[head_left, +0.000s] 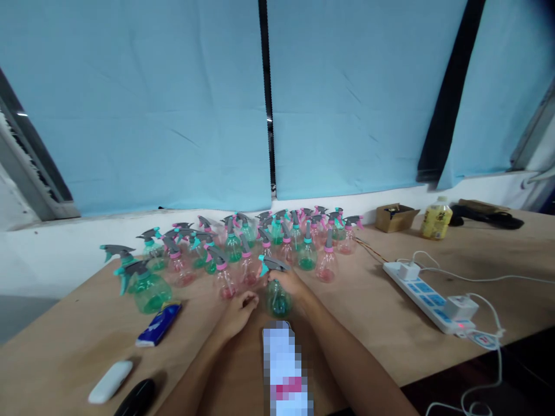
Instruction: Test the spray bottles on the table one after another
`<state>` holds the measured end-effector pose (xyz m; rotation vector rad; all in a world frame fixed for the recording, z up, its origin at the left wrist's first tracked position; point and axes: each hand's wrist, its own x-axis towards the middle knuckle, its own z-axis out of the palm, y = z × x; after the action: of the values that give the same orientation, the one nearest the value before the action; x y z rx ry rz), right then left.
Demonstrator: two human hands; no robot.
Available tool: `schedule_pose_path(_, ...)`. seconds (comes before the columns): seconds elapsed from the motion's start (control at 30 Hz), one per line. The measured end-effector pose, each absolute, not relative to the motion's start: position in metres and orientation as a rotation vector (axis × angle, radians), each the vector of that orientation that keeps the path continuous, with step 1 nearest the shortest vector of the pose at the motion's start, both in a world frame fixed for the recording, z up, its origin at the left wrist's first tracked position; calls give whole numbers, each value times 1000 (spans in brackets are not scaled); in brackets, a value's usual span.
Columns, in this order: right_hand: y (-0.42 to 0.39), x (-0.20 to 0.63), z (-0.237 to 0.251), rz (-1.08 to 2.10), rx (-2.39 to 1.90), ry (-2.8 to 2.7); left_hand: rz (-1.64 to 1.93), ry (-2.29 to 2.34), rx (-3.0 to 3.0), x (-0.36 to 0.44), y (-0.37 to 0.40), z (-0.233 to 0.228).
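My right hand (291, 281) is closed around the neck of a green spray bottle (278, 301) with a grey and teal trigger head. The bottle is upright, just in front of the group. My left hand (239, 315) lies low over the table to its left, fingers loosely curled and nothing visible in them. The nearest thing on that side is a pink spray bottle (226, 283). Behind both hands stand several more clear pink and green spray bottles with grey trigger heads, among them another green spray bottle (152, 293) at the left.
A pixelated phone-like object (284, 367) lies between my forearms. At left are a blue packet (159, 325), a white case (110, 382) and a black object (136, 398). At right are a power strip (422, 297) with cables, a yellow-labelled bottle (436, 221) and a cardboard box (395, 219).
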<state>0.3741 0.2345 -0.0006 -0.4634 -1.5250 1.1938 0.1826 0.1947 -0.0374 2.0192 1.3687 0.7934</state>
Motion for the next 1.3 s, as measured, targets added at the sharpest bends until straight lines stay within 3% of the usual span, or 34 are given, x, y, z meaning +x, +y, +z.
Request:
schedule_pose_path(0.17, 235, 372, -2, 1232, -487, -1479, 799, 1363, 2028, 183, 194, -36)
schedule_pose_path(0.33, 237, 372, -15, 1037, -622, -1484, 798, 1361, 2022, 184, 193, -36)
schedule_pose_path(0.57, 228, 375, -37, 323, -907, -1693, 857, 1366, 2029, 185, 195, -40)
schedule_pose_path(0.7, 225, 369, -47, 185, -905, -1743, 957, 1376, 2029, 186, 192, -38)
schedule_pose_path(0.97, 230, 356, -54, 376, -869, -1798, 1071, 1174, 2015, 188, 173, -27)
schedule_pose_path(1.3, 216, 346, -42, 836, -518, -1918, 1387, 844, 2574, 187, 158, -29)
